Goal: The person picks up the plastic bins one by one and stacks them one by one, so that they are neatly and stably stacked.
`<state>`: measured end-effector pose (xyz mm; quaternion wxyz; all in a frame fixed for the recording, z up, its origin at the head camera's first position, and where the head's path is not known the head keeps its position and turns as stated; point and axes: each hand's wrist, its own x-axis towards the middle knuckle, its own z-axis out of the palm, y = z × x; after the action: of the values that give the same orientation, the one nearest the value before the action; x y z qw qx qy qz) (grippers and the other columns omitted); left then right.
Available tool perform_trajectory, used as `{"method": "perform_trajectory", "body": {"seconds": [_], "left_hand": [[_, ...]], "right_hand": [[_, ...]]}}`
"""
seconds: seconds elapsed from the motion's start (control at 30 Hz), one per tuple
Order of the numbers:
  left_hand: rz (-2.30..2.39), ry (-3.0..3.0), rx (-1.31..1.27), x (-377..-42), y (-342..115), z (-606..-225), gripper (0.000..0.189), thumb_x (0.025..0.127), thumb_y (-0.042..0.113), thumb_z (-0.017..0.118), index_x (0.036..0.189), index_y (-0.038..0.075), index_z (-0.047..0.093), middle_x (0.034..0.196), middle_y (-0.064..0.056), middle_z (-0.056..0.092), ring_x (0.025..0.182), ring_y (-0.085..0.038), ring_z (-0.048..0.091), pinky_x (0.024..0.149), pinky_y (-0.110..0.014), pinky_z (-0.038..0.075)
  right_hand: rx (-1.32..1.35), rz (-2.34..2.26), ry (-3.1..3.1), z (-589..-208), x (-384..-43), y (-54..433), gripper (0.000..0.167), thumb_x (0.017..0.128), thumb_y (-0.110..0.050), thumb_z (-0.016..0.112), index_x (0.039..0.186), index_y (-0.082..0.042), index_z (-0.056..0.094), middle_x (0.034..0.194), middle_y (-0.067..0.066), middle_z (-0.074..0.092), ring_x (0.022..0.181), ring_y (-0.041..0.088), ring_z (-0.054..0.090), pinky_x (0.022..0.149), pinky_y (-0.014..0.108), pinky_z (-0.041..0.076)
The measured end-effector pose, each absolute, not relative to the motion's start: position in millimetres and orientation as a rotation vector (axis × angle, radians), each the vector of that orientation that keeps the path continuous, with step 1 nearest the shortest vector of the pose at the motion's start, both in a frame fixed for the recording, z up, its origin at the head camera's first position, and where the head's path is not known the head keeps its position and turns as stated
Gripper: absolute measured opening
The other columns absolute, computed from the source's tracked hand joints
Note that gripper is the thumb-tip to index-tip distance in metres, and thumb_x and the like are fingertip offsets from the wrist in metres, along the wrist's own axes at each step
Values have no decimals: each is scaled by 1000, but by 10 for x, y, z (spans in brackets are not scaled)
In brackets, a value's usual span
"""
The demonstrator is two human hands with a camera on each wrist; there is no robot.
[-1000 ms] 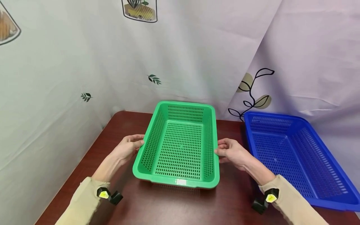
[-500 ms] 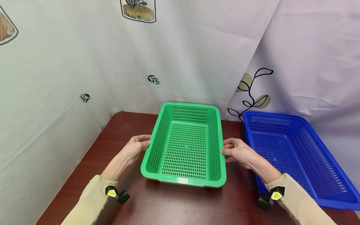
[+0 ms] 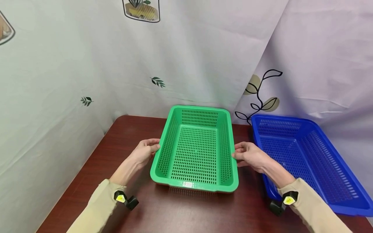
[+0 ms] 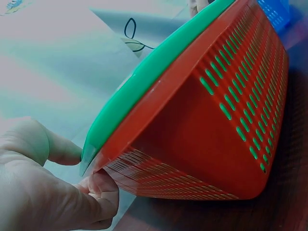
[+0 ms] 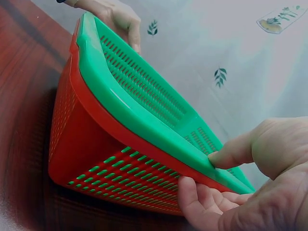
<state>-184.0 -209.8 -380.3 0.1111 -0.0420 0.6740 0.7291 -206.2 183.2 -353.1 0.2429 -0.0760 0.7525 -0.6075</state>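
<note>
A green perforated plastic basket [image 3: 195,152] sits nested inside a red one [image 4: 178,134], whose outer walls show in both wrist views. At the left long side, my left hand [image 3: 142,152] pinches the rims, thumb at the green edge and fingers curled under the red one. My right hand [image 3: 252,157] grips the opposite side in the same manner, thumb on the green rim [image 5: 144,125]. The green basket holds nothing. Whether the stack's underside touches the table cannot be told.
A larger blue perforated basket [image 3: 284,155] stands to the right on the dark reddish-brown table [image 3: 128,129], close to my right hand. White cloth [image 3: 189,48] with plant and jar prints hangs behind and along the left side.
Both hands and the stacked baskets have shifted to the right, toward the blue basket, more in the first half second than since. The grip on the rims stays the same.
</note>
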Motion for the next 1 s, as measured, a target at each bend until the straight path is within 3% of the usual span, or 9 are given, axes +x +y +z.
{"method": "perform_trajectory", "body": {"seconds": [0.73, 1.0], "left_hand": [[2123, 1980, -139, -1870, -2068, -3819, 44, 102, -1, 46, 141, -17, 36, 106, -9, 62, 84, -8, 65, 74, -22, 54], [2024, 2148, -143, -1855, -2069, -3822, 45, 102, 7, 53, 139, -14, 41, 121, -19, 56, 91, -12, 64, 81, -29, 54]], "right_hand": [[-206, -1639, 2055, -3535, -2089, 1894, 51, 95, 3, 57, 132, 22, 28, 108, 21, 53, 83, 21, 63, 77, 41, 58], [-191, -1651, 2086, -3547, -2045, 1912, 47, 97, -4, 57, 130, 21, 33, 110, 23, 58, 91, 23, 65, 80, 43, 57]]}}
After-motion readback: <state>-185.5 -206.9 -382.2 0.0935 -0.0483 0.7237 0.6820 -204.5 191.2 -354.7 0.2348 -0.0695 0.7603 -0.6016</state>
